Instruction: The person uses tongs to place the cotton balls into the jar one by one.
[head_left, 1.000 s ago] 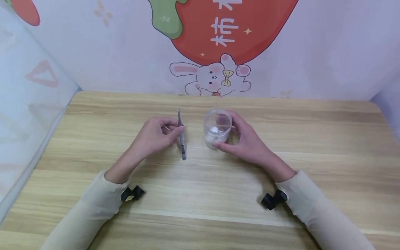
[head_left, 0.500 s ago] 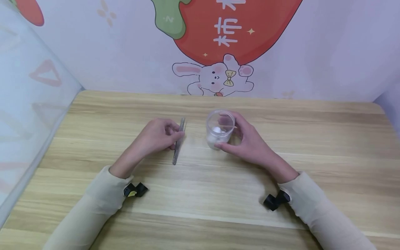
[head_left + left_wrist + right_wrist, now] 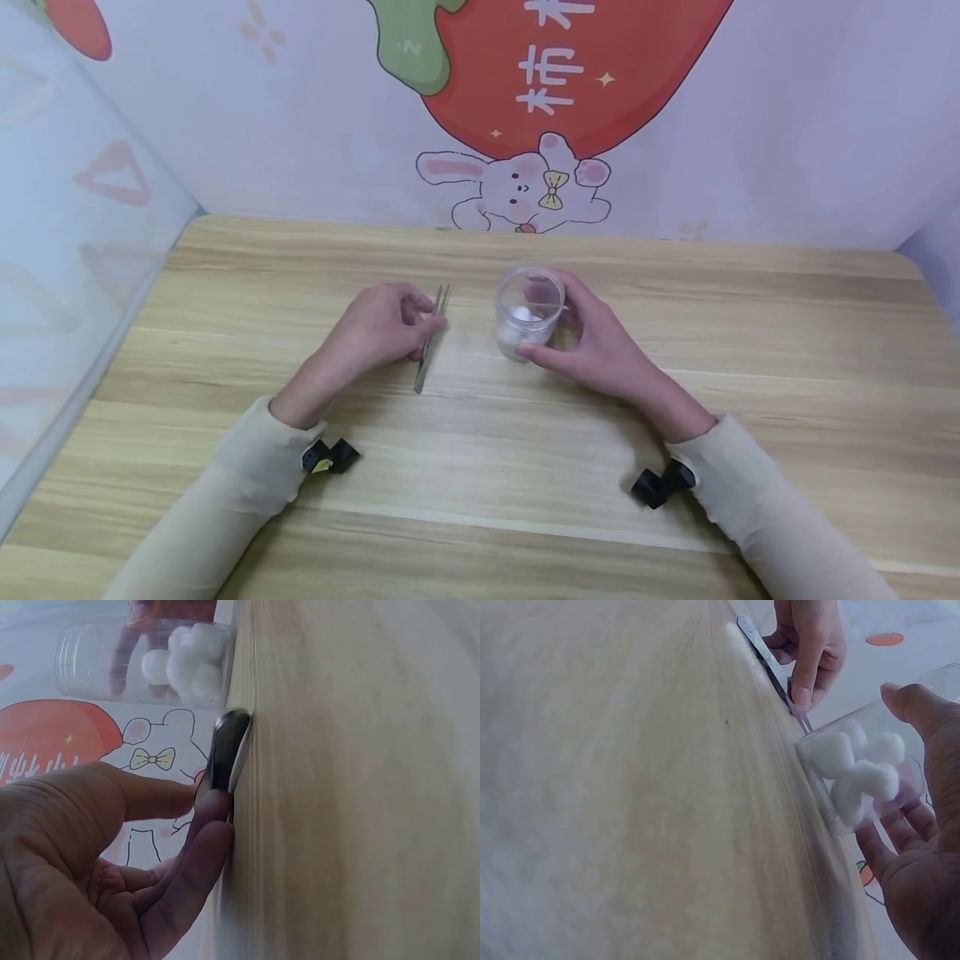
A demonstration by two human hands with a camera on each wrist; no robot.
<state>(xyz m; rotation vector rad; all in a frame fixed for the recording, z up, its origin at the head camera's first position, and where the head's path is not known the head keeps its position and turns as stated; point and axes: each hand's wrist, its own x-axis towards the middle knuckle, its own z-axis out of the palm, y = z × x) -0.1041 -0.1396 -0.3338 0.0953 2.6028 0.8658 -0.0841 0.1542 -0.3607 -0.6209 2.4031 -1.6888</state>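
Note:
My left hand [image 3: 375,329] pinches a pair of metal tweezers [image 3: 422,373] between thumb and fingers. They lie low at the tabletop, slanting away from me, with their two slim arms apart at the far end. In the left wrist view, the rounded near end of the tweezers [image 3: 229,746] is right at the wood. To the right stands a clear plastic jar [image 3: 501,304], upright and without a lid. My right hand [image 3: 600,346] grips its right side, thumb in front and fingers behind. Several white cotton balls [image 3: 874,778] fill the jar's lower part.
A wood-grain table [image 3: 480,467] spreads under both hands. Behind it rises a wall covering [image 3: 315,125] printed with a rabbit and a red fruit. Another pale sheet [image 3: 82,250] borders the left side. Small black cameras [image 3: 330,457] sit at both cuffs.
The tweezers have turned in my left hand, their far end swinging right and the near end left, and now show two separate arms. My right hand keeps its hold on the jar.

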